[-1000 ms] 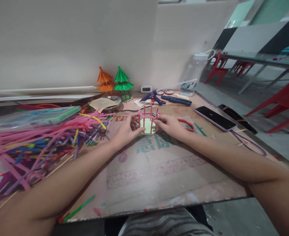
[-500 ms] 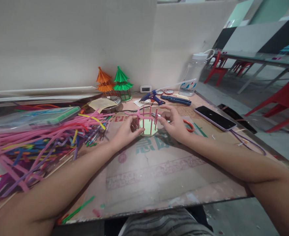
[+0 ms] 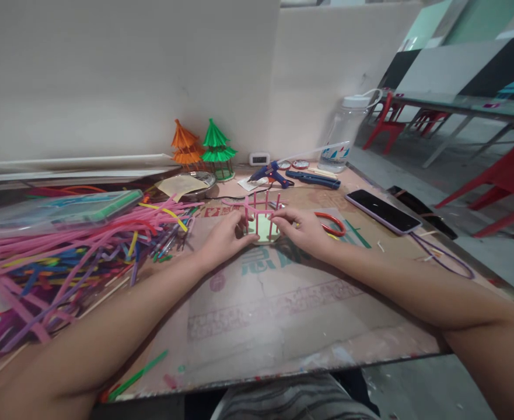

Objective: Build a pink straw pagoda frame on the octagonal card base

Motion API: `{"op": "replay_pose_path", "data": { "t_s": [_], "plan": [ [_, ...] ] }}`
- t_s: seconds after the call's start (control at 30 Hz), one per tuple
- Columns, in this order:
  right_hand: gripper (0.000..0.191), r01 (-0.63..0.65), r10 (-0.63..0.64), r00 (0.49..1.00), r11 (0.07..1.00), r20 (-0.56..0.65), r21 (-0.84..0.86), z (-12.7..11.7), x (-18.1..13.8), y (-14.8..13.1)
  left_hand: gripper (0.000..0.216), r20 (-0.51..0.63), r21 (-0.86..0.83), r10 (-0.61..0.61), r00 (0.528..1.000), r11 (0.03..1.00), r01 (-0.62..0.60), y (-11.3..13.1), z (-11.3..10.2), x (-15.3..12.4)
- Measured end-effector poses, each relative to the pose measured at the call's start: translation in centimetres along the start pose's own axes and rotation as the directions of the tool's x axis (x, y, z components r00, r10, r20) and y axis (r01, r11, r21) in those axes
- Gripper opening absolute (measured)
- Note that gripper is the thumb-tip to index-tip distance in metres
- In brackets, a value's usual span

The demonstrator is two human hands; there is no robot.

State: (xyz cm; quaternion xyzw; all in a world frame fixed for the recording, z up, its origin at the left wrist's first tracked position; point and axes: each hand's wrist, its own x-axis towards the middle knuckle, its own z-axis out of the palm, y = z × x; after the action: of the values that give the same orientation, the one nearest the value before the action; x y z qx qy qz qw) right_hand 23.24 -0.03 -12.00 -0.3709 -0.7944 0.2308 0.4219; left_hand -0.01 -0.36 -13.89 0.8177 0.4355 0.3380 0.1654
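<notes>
A small frame of pink straws (image 3: 262,211) stands upright on a pale green hexagonal base (image 3: 264,228) in the middle of the table. My left hand (image 3: 224,237) pinches its left side, fingers closed on the base and a post. On the right side, my right hand (image 3: 306,229) pinches a pink post with thumb and fingers. Both forearms lie across the table toward it.
A heap of coloured straws (image 3: 64,251) covers the left. Orange (image 3: 184,143) and green (image 3: 216,146) paper pagodas, a blue glue gun (image 3: 271,172), a water jug (image 3: 344,133), red scissors handles (image 3: 333,222) and a phone (image 3: 381,210) lie behind and right. The table edge (image 3: 283,373) is near me.
My right hand, lifted with fingers spread half a second ago, has come back down onto the right side of the straw frame. The left hand has barely moved.
</notes>
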Motion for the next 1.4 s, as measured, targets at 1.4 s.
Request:
{"op": "replay_pose_path", "data": {
  "t_s": [1.4],
  "plan": [
    [0.034,0.398,-0.344,0.914,0.859,0.214,-0.32,-0.1,-1.3,0.4,0.014,-0.172,0.063,0.01,0.985,0.998,0.001,-1.7,-1.0,0.7]
  ]
}}
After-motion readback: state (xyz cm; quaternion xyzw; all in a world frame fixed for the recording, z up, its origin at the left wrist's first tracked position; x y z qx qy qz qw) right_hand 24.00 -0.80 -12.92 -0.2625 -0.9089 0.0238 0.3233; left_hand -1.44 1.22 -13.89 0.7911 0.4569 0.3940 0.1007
